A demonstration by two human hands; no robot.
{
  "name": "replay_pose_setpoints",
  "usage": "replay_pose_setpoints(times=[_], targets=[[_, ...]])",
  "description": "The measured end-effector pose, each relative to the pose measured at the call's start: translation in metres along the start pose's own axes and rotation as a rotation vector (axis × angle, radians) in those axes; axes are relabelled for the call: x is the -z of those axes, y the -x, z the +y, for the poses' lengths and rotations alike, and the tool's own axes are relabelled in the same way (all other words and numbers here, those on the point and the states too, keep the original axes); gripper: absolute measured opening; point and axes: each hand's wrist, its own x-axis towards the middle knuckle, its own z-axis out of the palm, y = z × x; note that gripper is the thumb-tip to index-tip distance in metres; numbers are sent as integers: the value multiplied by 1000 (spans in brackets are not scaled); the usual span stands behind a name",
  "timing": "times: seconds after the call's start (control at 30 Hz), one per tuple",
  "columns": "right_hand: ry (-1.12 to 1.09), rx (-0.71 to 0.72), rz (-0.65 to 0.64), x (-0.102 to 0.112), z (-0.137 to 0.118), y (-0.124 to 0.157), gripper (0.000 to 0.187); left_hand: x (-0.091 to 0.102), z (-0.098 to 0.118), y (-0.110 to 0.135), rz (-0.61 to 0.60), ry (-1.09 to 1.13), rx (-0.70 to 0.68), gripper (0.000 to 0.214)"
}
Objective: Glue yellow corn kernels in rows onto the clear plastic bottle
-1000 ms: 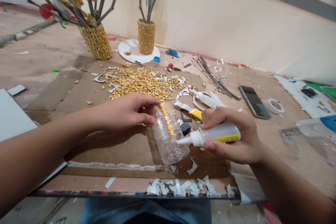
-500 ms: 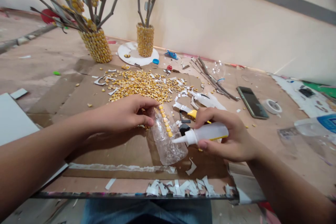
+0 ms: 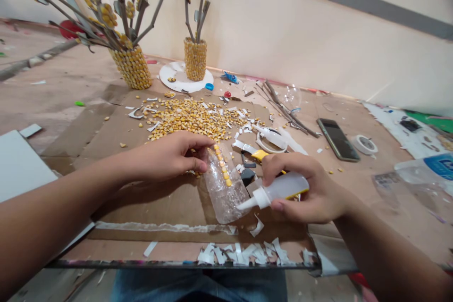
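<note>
My left hand grips the upper end of a clear plastic bottle piece, which lies tilted on the cardboard. A single row of yellow corn kernels runs along its surface. In my right hand is a white glue bottle, pinched between thumb and fingers. Its nozzle points left, with the tip at the clear plastic below the row's lower end; whether glue is coming out I cannot tell. Just beyond my left hand lies a heap of loose corn kernels.
Two kernel-covered pots with branches stand at the back, one on a white disc. A yellow cutter, twigs, a phone and a tape roll lie on the right. Paper scraps line the front edge.
My right hand has tilted the glue bottle and brought its nozzle tip down along the plastic, away from the kernel row. My left hand keeps its hold. The view has shifted slightly.
</note>
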Motion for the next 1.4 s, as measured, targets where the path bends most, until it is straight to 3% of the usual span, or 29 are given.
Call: replay_pose_setpoints(times=[0.2, 0.43, 0.7, 0.9, 1.07, 1.27, 1.4], targets=[[32, 11, 6, -2, -2, -2, 22, 0, 0, -1, 2, -14, -7, 15], [101, -19, 98, -5, 1, -4, 23, 0, 1, -1, 7, -29, -19, 13], [0, 9, -31, -1, -4, -2, 21, 1, 0, -1, 4, -35, -15, 14], [59, -123, 78, -1, -4, 0, 20, 0, 0, -1, -7, -15, -14, 13], [-13, -106, -18, 0, -3, 1, 20, 1, 0, -1, -10, -9, -7, 15], [44, -139, 63, -1, -2, 1, 20, 0, -2, -1, -3, -21, -22, 16], [-19, -122, -19, 2, -5, 0, 20, 0, -1, -2, 8, -31, -25, 17]])
